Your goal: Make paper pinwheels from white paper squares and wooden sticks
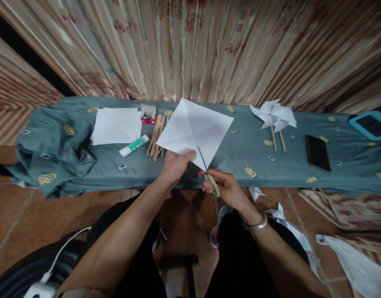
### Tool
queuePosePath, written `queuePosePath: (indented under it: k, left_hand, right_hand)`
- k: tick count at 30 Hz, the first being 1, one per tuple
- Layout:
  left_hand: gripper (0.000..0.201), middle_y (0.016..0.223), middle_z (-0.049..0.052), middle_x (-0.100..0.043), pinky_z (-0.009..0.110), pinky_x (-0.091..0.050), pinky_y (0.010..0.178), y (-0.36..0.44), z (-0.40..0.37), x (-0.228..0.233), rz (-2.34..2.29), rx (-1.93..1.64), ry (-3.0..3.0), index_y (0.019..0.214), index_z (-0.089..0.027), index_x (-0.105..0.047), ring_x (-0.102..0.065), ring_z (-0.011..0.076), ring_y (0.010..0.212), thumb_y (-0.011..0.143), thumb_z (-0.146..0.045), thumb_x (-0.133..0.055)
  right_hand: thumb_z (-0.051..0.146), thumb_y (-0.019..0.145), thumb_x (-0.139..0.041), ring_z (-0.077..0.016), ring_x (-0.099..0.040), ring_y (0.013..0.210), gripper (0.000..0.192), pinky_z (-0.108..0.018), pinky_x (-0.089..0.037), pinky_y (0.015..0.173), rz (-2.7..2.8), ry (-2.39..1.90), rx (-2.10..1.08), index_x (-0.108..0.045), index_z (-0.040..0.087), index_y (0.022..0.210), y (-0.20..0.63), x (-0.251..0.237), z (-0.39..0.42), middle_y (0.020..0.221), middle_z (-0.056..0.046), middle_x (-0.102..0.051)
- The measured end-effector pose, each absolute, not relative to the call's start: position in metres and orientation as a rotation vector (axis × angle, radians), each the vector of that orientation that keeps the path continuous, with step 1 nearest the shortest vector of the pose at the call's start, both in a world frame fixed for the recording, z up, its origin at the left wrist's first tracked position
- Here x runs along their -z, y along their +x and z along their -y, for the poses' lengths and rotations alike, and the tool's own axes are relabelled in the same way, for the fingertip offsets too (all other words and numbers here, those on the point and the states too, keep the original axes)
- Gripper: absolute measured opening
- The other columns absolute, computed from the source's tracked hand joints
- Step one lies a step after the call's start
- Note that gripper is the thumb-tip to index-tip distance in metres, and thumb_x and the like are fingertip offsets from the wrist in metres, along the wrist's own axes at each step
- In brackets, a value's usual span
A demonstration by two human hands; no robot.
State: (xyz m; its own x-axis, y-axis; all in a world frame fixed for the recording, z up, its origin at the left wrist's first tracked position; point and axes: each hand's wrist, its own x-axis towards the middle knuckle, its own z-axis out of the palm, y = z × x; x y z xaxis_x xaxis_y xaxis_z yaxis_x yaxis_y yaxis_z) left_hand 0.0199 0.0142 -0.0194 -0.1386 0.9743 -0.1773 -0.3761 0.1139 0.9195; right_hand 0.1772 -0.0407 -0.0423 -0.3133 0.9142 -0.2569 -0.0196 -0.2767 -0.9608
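Observation:
My left hand pinches the lower left edge of a creased white paper square, holding it tilted like a diamond above the front of the table. My right hand grips green-handled scissors. Their blades point up into the paper's bottom corner along a fold line. A silver bangle sits on my right wrist.
On the teal cloth-covered table: a stack of white sheets, a glue stick, wooden sticks, a small open box, finished paper pinwheels, a black phone and a blue-cased tablet. Paper scraps lie on the floor.

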Motion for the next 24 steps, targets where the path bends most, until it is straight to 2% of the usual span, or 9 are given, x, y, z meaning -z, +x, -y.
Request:
queuePosePath:
  k: [4, 8, 17, 24]
  left_hand:
    - [0.025, 0.072, 0.0, -0.067, 0.03, -0.05, 0.073, 0.0206, -0.0122, 0.0188, -1.143, -1.361, 0.753, 0.072, -0.018, -0.063, -0.062, 0.0168, 0.072, 0.051, -0.022, -0.075]
    - [0.026, 0.073, -0.001, -0.067, 0.029, -0.048, 0.069, 0.0222, -0.0089, 0.0169, -1.197, -1.317, 0.782, 0.072, -0.018, -0.063, -0.059, 0.0153, 0.067, 0.049, -0.023, -0.074]
    - [0.022, 0.067, -0.002, -0.063, 0.028, -0.046, 0.067, 0.0237, -0.0089, 0.0189, -1.157, -1.33, 0.776, 0.067, -0.017, -0.062, -0.056, 0.0133, 0.063, 0.049, -0.022, -0.073]
    - [0.016, 0.059, -0.002, -0.059, 0.027, -0.045, 0.059, 0.0258, -0.0044, 0.013, -1.143, -1.261, 0.814, 0.058, -0.019, -0.057, -0.054, 0.014, 0.058, 0.051, -0.024, -0.07]
  right_hand:
    - [0.054, 0.067, -0.079, -0.0086, -0.053, 0.056, 0.047, -0.023, -0.043, 0.052, 1.284, -1.19, -1.65, -0.07, 0.018, 0.096, 0.1776, 0.0419, 0.0401, 0.064, 0.002, -0.063]
    - [0.054, 0.07, -0.076, -0.0081, -0.053, 0.058, 0.041, -0.021, -0.043, 0.053, 1.334, -1.172, -1.609, -0.069, 0.018, 0.087, 0.1782, 0.04, 0.0395, 0.064, 0.002, -0.061]
    - [0.055, 0.068, -0.078, -0.0097, -0.057, 0.057, 0.046, -0.024, -0.048, 0.056, 1.271, -1.189, -1.642, -0.069, 0.019, 0.094, 0.1759, 0.0395, 0.0392, 0.066, 0.002, -0.064]
    - [0.051, 0.066, -0.08, -0.0086, -0.055, 0.056, 0.039, -0.022, -0.046, 0.055, 1.28, -1.208, -1.617, -0.066, 0.018, 0.083, 0.1765, 0.0333, 0.0388, 0.065, 0.001, -0.065]
